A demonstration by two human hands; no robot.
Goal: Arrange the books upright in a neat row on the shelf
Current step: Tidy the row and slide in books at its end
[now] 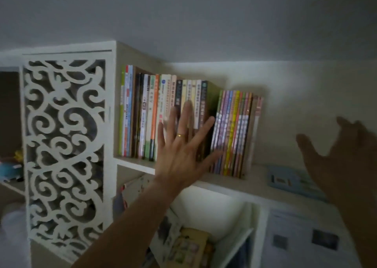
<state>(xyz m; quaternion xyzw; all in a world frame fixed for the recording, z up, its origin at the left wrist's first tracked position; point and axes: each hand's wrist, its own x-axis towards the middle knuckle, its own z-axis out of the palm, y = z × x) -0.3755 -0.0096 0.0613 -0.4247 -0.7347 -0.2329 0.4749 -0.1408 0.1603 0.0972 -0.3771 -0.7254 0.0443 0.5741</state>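
A row of books (183, 121) is stood upright on the shelf (257, 182), packed against its left end and reaching about midway along. The left hand (179, 145) is laid flat against the spines near the middle of the row, its fingers (187, 112) straight and spread, grasping nothing. The right hand (344, 163), blurred, is held apart from the books above the shelf's right part, fingers released and spread. A pale blue book (293, 182) is seen lying flat near the shelf's right end.
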